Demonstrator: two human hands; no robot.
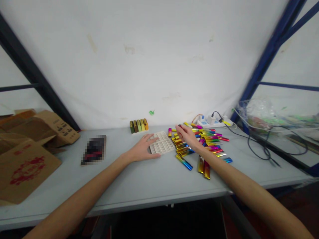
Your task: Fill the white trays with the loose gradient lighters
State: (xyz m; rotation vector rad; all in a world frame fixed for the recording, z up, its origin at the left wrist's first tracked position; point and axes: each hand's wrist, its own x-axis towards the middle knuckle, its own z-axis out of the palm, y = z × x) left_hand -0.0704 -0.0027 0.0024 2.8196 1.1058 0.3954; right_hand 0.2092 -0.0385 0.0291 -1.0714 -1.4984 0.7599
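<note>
My left hand [144, 148] lies at the left side of a white tray [163, 146] with rows of small hollows. Its fingers are spread, some over the tray's edge, and the thumb reaches along the near side. Right of the tray, my right hand [187, 135] is closed in a pinch above a loose pile of shiny, lighter-like pieces [183, 162] in gold, blue, pink and red. A small dark bit shows at its fingertips; what it belongs to is hidden. Behind the tray, a block of upright lighters [139, 126] with dark tops stands in a white holder.
Brown cardboard boxes [32, 169] fill the left end of the table [139, 186]. A blurred-out dark object [94, 149] lies nearby. At the back right are a white power strip [211, 122], black cable [251, 151] and clear plastic bag [259, 111]. A blue metal frame [264, 59] rises there.
</note>
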